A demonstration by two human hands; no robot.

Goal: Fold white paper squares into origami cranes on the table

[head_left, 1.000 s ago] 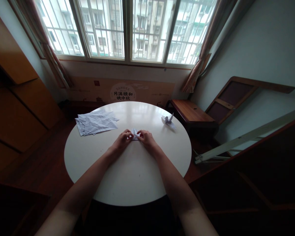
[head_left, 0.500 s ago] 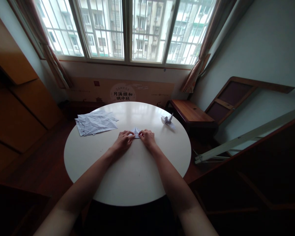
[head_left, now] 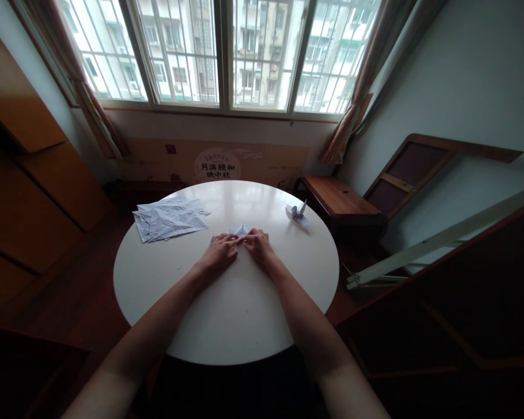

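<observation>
A small folded sheet of paper (head_left: 241, 229) lies flat near the middle of the round white table (head_left: 227, 302). My left hand (head_left: 222, 249) pinches its near left edge, fingers closed. My right hand (head_left: 257, 242) pinches the near right side, its fingertips meeting those of the left hand. The paper's near edge is partly hidden by my fingers. To the right stands a folded paper crane (head_left: 297, 213), apart from both hands. On the left side of the tabletop rests a loose stack of creased paper sheets (head_left: 171, 220).
Beyond the table's far edge is a cardboard panel (head_left: 262, 162) with printed characters, beneath the barred window (head_left: 262, 55). A low wooden bench (head_left: 343, 198) stands at the back right. Wooden cabinets (head_left: 35, 198) fill the left side.
The fingertips of both hands have come together over the paper's near edge, the right hand shifting slightly left. Less of the paper's near part shows. The crane and stack have stayed put.
</observation>
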